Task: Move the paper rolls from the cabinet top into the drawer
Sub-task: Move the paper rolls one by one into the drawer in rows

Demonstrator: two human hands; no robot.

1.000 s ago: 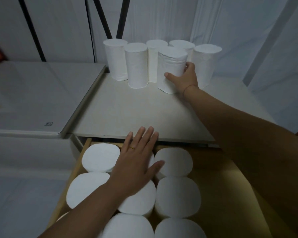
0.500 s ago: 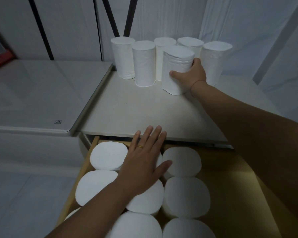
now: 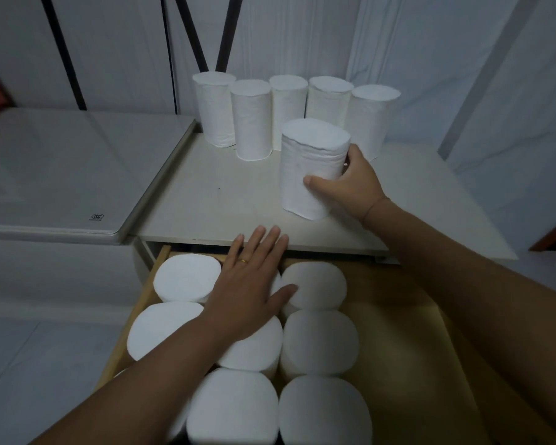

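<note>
My right hand point(image 3: 350, 184) grips a white paper roll point(image 3: 312, 165) upright over the middle of the cabinet top point(image 3: 212, 200). Several more white rolls point(image 3: 251, 120) stand in a row at the back of the cabinet top. Below, the open wooden drawer point(image 3: 408, 348) holds several rolls standing on end point(image 3: 318, 342), filling its left and middle part. My left hand point(image 3: 251, 290) lies flat, fingers apart, on the rolls at the back of the drawer, with a ring on one finger.
A white appliance lid point(image 3: 61, 175) lies level with the cabinet top on the left. White curtains and dark slanted poles point(image 3: 190, 43) stand behind the rolls. The right part of the drawer shows bare wood.
My right hand has pulled the gripped roll away from the back row, toward me across the cabinet top. My left hand has stayed flat on the drawer's rolls.
</note>
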